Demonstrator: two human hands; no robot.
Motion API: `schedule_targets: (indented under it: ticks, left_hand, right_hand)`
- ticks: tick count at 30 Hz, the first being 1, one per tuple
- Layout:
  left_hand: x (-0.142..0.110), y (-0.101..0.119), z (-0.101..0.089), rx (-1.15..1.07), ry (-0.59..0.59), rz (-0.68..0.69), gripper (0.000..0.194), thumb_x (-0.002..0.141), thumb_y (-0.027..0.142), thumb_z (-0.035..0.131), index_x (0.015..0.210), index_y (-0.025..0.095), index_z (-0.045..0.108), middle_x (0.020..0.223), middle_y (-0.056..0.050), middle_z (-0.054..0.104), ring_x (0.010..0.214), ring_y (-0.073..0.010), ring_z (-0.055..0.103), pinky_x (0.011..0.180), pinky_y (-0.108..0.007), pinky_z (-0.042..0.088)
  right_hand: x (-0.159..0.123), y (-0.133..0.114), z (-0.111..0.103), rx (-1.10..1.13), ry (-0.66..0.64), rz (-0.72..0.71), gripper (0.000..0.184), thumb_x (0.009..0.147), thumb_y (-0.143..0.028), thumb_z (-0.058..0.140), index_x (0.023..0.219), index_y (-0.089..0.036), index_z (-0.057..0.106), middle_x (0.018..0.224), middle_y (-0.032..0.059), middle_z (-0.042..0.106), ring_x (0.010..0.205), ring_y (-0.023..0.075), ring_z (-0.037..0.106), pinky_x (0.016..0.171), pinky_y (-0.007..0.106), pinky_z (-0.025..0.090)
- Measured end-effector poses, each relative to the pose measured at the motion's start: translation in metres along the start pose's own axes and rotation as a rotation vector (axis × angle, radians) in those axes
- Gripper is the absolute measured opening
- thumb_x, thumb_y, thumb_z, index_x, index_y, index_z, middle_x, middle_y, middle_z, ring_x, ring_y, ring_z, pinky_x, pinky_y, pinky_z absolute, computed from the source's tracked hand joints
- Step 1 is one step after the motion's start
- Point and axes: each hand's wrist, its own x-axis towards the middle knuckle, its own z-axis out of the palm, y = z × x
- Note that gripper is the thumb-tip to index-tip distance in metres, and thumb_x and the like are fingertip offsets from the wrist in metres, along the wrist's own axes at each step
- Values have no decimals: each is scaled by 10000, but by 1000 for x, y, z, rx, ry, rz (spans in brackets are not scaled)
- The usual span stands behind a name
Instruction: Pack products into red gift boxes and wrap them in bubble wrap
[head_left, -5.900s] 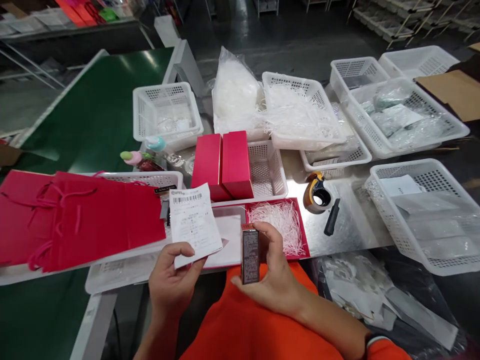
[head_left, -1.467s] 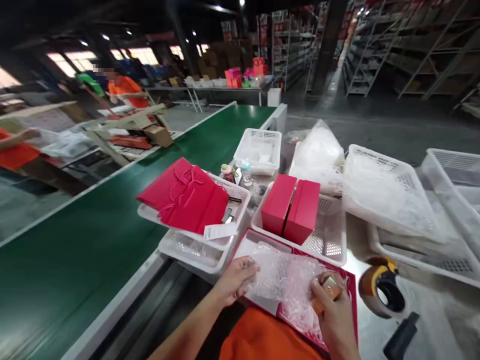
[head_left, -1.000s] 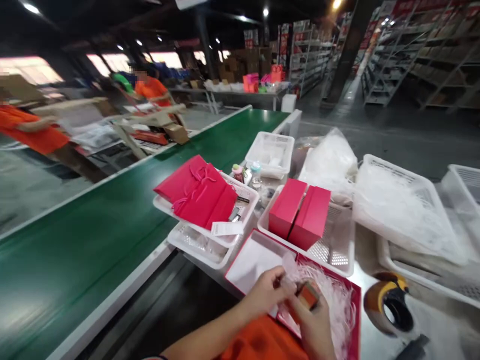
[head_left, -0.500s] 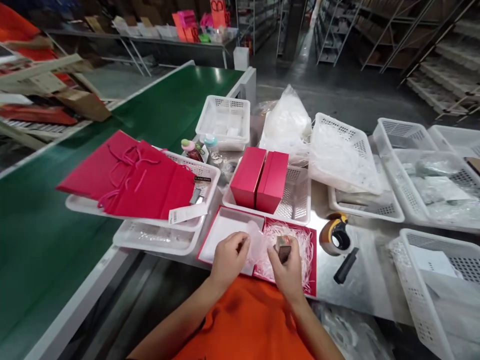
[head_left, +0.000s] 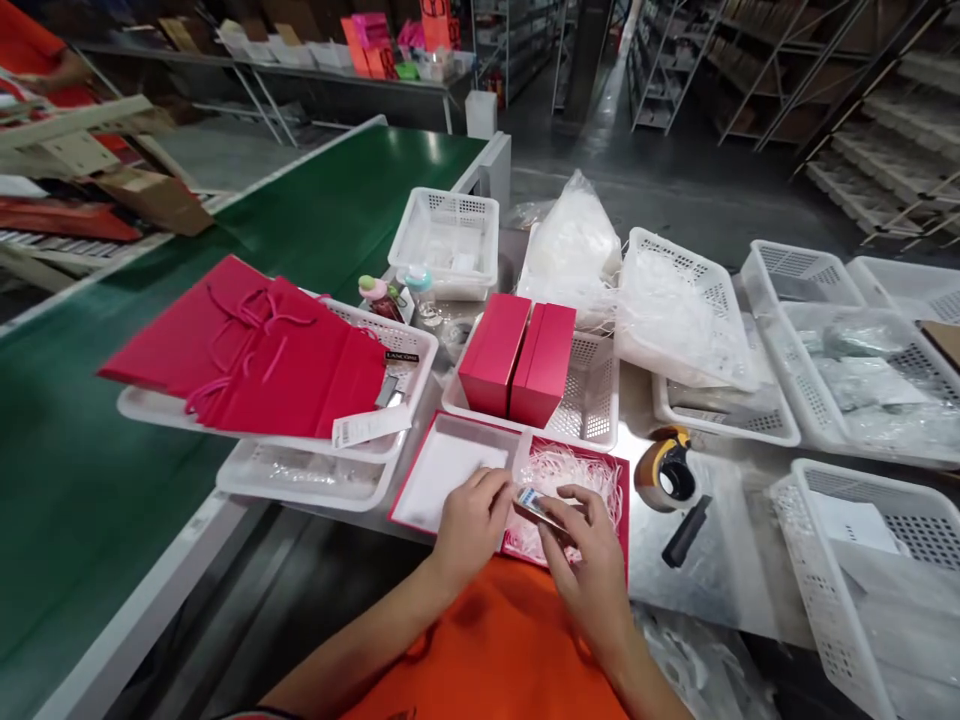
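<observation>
My right hand [head_left: 586, 540] has its fingers closed round a small box [head_left: 534, 502], which lies tilted and shows a pale printed label. My left hand [head_left: 474, 520] is closed at the left end of that box, fingers pinched together; what sits between the fingertips is hidden. Both hands are above an open red gift box [head_left: 624, 500]. Its right half holds pale pink shredded paper [head_left: 555, 462], and its left half is a white-lined lid [head_left: 457, 455].
Two red boxes [head_left: 495, 350] stand in a white basket behind. Red paper bags [head_left: 292, 360] lie on trays at left, beside a green conveyor [head_left: 322, 210]. A tape dispenser [head_left: 664, 470] and a black tool [head_left: 686, 535] lie at right, near white baskets [head_left: 817, 560].
The small box has been turned from upright to lying, its label now showing. My left hand has moved right to meet it. The translucent plastic at my left fingertips no longer shows clearly.
</observation>
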Motion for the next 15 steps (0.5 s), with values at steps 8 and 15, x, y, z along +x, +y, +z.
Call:
schedule_targets:
  ticks: [8, 15]
  left_hand:
    - [-2, -10, 9, 149, -52, 46, 271, 993, 245, 418, 926, 199, 677, 881, -82, 671, 837, -222, 639, 765, -333, 481]
    - [12, -23, 29, 515, -179, 162, 134, 911, 118, 520, 919, 185, 635, 917, -74, 711, 825, -220, 658, 691, -333, 510]
  right_hand:
    - [8, 15, 9, 214, 7, 254, 281, 898, -426, 652, 1079, -231, 741, 1191, 150, 710, 947, 275, 689, 752, 381, 586]
    - [1, 62, 23, 804, 36, 813, 394, 703, -573, 811, 964, -288, 740, 901, 51, 752, 787, 249, 736, 664, 340, 619]
